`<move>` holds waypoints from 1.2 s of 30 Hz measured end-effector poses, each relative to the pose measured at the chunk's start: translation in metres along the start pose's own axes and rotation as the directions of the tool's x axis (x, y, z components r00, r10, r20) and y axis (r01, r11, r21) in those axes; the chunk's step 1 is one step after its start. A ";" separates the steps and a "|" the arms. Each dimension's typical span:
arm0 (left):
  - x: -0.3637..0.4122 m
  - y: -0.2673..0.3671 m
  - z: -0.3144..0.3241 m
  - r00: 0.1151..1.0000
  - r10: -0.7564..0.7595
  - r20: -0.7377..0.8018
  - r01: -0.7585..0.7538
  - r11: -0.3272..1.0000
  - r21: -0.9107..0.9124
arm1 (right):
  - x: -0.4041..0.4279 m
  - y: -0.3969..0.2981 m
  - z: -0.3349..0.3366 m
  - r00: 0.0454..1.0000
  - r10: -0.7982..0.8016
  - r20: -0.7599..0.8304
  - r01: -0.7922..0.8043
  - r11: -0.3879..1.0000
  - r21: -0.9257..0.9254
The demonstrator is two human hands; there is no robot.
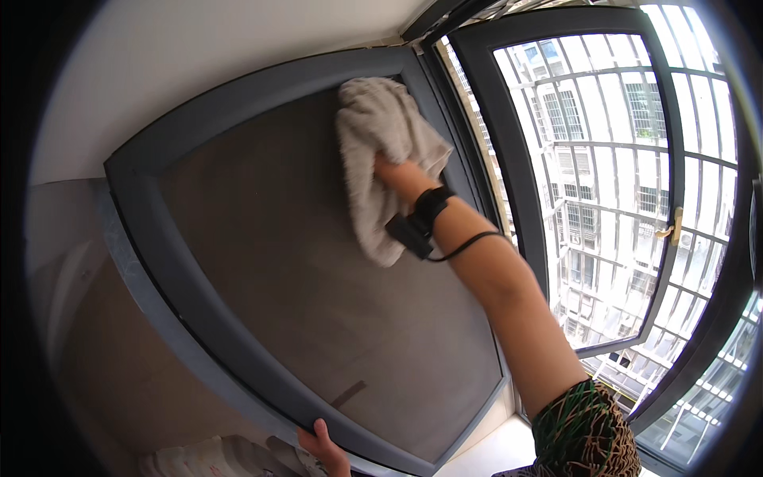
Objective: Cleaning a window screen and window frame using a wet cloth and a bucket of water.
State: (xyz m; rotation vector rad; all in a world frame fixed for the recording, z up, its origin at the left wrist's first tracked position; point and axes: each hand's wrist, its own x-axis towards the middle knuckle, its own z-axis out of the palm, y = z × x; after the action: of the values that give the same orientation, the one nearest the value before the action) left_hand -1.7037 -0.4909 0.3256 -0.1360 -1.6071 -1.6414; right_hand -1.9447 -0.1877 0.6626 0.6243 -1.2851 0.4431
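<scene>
A dark screen panel (256, 238) in a grey frame (208, 334) fills the middle of the view. Wrapped in a fluffy beige cloth (375, 113), my right hand (390, 167) presses against the panel's upper right corner; the cloth hides most of its fingers. One loose fold of the cloth hangs down over the panel. At the bottom, my left hand (325, 447) grips the frame's lower edge, its thumb on the near face and its other fingers mostly out of sight.
A black strap device (414, 223) with a cable sits on my right wrist. To the right, a dark-framed window sash (518, 149) with a gold-coloured handle (673, 229) stands ajar before metal security bars (620, 143). Patterned fabric (202, 456) lies at bottom left.
</scene>
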 end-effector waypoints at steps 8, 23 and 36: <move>0.003 -0.003 0.001 0.998 0.060 0.004 -0.060 0.996 -0.067 | -0.003 0.054 -0.037 0.984 -0.071 -0.161 0.096 0.984 0.150; 0.000 0.000 0.004 0.997 0.072 0.031 -0.071 0.997 -0.041 | 0.063 -0.238 -0.008 0.982 -0.174 -0.073 0.188 0.872 0.452; 0.003 -0.003 0.012 0.998 0.060 -0.018 -0.062 0.989 -0.134 | -0.211 -0.212 -0.115 0.219 0.006 0.976 -0.706 0.691 0.154</move>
State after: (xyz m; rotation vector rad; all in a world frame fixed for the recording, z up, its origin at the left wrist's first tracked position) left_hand -1.7123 -0.4820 0.3272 -0.2403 -1.4674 -1.6997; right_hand -1.7759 -0.2660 0.4013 1.2091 -2.5787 1.0384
